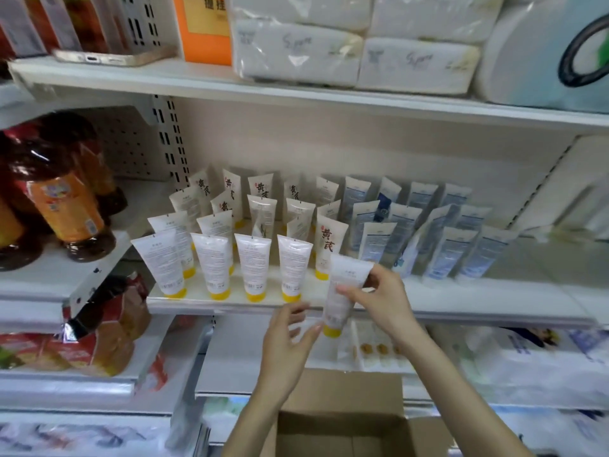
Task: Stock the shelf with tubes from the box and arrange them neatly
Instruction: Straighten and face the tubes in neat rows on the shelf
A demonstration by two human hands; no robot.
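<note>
My right hand grips a white tube with a yellow cap, cap down, just in front of the middle shelf's front edge. My left hand hovers open just left of the tube's cap, fingers spread, close to it. On the shelf stand rows of matching white tubes with yellow caps, several of them, and to their right rows of white-and-blue tubes. An open cardboard box sits below my arms; what it holds is hidden.
Brown bottles with orange labels stand on the shelf to the left. Wrapped tissue packs fill the top shelf, beside a phone. Packaged goods lie on lower shelves. Bare shelf shows right of the blue tubes.
</note>
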